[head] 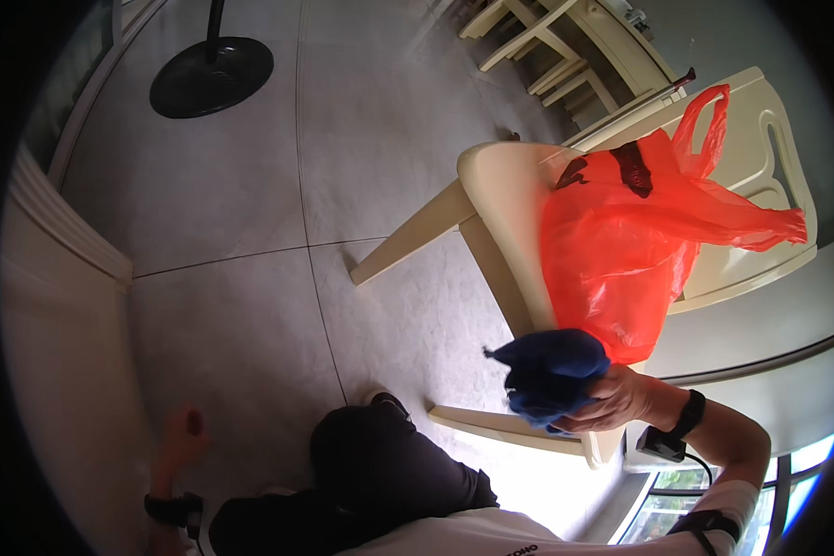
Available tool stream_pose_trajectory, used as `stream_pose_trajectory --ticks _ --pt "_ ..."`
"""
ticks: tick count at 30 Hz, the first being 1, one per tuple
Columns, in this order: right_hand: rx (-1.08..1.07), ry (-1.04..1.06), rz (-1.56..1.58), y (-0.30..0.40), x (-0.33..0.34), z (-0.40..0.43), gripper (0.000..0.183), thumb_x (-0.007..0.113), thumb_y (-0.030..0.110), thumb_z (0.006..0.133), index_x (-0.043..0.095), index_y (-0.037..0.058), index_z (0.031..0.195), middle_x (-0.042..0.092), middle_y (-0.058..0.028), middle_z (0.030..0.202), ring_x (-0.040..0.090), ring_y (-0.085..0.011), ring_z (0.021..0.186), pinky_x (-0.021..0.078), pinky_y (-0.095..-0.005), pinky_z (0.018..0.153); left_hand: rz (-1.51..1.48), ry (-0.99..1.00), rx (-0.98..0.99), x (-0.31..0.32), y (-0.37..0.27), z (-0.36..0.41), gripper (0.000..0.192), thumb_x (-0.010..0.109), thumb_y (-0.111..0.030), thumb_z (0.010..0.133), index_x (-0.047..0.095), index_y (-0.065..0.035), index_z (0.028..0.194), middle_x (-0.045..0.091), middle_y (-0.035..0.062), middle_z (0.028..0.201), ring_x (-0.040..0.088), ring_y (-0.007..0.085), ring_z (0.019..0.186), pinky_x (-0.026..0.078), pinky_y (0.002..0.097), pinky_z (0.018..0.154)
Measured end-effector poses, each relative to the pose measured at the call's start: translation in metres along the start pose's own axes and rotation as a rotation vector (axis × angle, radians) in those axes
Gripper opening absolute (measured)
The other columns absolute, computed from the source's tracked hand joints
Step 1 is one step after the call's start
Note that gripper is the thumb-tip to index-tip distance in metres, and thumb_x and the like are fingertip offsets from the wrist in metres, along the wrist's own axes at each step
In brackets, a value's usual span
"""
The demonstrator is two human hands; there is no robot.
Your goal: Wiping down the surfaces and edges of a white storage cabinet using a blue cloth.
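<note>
My right hand (pixel 608 403) is clasped around a bunched dark blue cloth (pixel 552 375). It is at the front edge of a cream plastic chair (pixel 507 208). A red plastic carrier bag (pixel 618 257), full and bearing dark printing, sits on the chair seat with its handles standing loose against the backrest. The cloth overlaps the bag's lower end in the picture; whether they touch is unclear. Low at the left, my left hand (pixel 184 438) hangs in shadow near a pale panel. Blur hides how its fingers are set, and nothing plain shows in it.
A black round stand base (pixel 212 76) rests on the grey tiled floor (pixel 236 187). Cream wooden furniture (pixel 563 55) stands at the far right. The pale panel (pixel 69 292) rises at the left. Below me are my dark-trousered legs (pixel 389 465); a window (pixel 688 500) lies at lower right.
</note>
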State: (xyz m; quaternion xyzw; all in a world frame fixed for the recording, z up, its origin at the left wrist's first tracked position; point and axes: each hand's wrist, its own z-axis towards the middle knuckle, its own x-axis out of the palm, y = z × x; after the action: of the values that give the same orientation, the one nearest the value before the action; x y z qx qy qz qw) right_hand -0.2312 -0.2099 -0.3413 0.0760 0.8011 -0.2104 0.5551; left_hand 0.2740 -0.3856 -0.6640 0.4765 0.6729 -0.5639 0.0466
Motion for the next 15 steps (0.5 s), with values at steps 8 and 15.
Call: stream_pose_trajectory --ticks 8,15 --pt "0.221 -0.102 0.086 0.027 0.012 -0.028 0.029 0.054 0.033 0.074 0.058 0.0289 0.102 0.053 0.0073 0.112 0.052 -0.0116 0.102 0.0403 -0.0499 0.088 -0.022 -0.125 -0.014 -0.080 -0.184 -0.048 0.016 0.055 0.004 0.065 0.049 -0.0041 0.077 0.050 0.0079 0.066 0.047 0.0144 0.051 0.036 0.0247 0.046" --pt "-0.080 -0.189 -0.686 -0.035 0.021 0.029 0.054 0.065 0.027 0.075 0.045 0.0048 0.120 0.051 -0.0055 0.117 0.051 -0.0174 0.107 0.0378 -0.0262 0.097 -0.161 -0.392 -0.188 -0.060 -0.206 -0.134 0.020 0.051 0.012 0.068 0.047 -0.0025 0.081 0.048 0.0055 0.072 0.042 0.0096 0.052 0.033 0.0212 0.046"
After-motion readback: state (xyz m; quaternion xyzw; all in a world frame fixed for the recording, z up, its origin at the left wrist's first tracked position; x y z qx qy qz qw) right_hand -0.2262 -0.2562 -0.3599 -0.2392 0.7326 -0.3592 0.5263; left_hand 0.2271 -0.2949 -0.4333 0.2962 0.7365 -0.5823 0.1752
